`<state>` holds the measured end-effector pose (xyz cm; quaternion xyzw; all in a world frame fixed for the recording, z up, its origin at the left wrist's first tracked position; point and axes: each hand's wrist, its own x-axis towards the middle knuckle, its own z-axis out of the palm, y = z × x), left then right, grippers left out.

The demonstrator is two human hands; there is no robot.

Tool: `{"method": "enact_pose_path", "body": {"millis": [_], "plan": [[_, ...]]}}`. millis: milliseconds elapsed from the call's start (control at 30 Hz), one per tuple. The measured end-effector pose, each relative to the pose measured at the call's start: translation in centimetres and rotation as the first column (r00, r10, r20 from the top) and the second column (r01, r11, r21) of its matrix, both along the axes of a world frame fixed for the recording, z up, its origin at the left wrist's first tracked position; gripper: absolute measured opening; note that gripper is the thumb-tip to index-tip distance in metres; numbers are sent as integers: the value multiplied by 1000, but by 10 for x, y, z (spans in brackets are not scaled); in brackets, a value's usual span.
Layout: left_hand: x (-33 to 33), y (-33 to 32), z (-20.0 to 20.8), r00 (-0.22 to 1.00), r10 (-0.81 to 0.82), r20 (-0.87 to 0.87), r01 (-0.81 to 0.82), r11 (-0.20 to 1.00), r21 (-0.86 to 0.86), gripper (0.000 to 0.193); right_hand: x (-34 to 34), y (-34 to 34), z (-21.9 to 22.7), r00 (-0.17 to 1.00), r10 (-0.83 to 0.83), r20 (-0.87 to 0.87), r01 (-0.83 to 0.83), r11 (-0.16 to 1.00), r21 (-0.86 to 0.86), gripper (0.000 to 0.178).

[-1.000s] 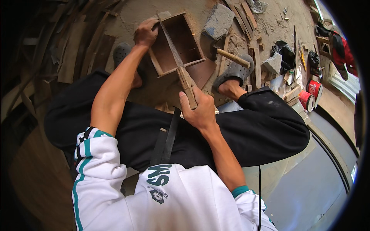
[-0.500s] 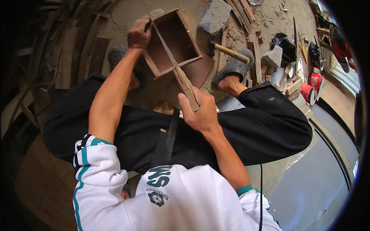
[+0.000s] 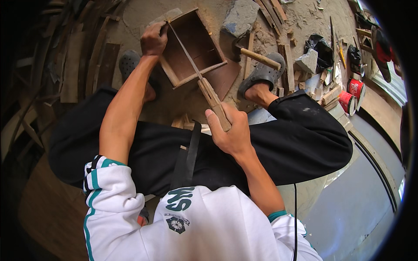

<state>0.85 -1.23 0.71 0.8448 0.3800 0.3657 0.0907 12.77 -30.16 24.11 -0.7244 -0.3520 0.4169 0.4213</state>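
Hands: left (image 3: pixel 153 40) grips box (image 3: pixel 191 48) corner, right (image 3: pixel 233 132) holds saw (image 3: pixel 204 82)

We see an open box frame (image 3: pixel 191 48) of bare, matt brown wood, its boards rough-sawn. Across it lies a saw (image 3: pixel 198 76) with a thin, dull grey metal blade and a pale, worn wooden handle. At two o'clock from the frame a hammer (image 3: pixel 257 56) shows a smooth wooden handle. The ground (image 3: pixel 143 13) is dusty, gritty concrete. At three o'clock stand two glossy red cans (image 3: pixel 352 95).
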Motion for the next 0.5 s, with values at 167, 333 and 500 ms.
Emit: {"method": "enact_pose_path", "body": {"millis": [167,333,500], "plan": [[1,-1,0,999,39,-25,-40,998,-48,14,2,25,-19,999,24,27,-23,999,-42,20],[-1,-4,1,999,27,-30,-28,998,-62,15,-9,6,-18,995,19,100,-21,1000,18,21],[1,-3,4,998,52,-34,-54,995,-89,14,-6,19,-17,960,121,254,-102,991,-86,27]]}}
